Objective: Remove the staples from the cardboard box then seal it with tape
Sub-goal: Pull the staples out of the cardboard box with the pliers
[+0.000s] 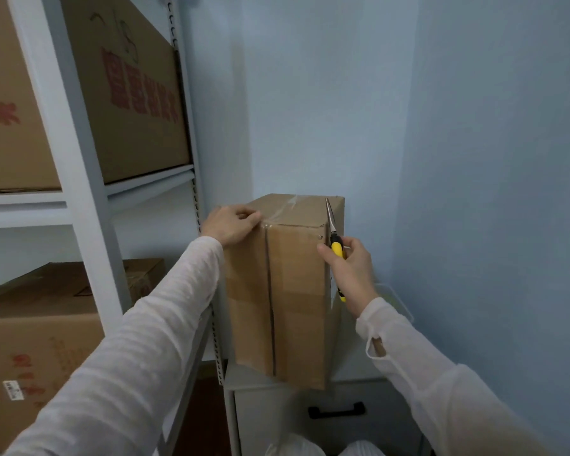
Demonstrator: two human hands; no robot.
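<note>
Squarely on the smooth grey top of a low cabinet (264, 409) stands the cardboard box (297, 291), a tall brown carton set on end, filling the left part of the top and reaching the front edge. Its facing side is matte corrugated board split by a dark vertical seam between two flaps, with faint horizontal creases across it. Glossy clear tape (290, 204), wrinkled and catching light, crosses the upper face and folds over the top of the seam. A small metallic staple (320, 237) glints near the upper right edge of the facing side. The left hand (232, 225) grips the box's upper left corner, fingers bent down over the edge beside the tape. The right hand (349, 268) is curled round the yellow rubbery handles of slim pliers (334, 238), whose thin steel tips point upward along the box's right vertical edge, just beside the staple. Both arms wear loose, pale knitted sleeves. A black bar handle (336, 410) sits on the cabinet's drawer front. To the left rises a white metal shelving rack (89, 179) with slotted uprights, carrying large cartons (129, 93) printed in red. Plain pale blue walls (474, 126) close the corner behind.
</note>
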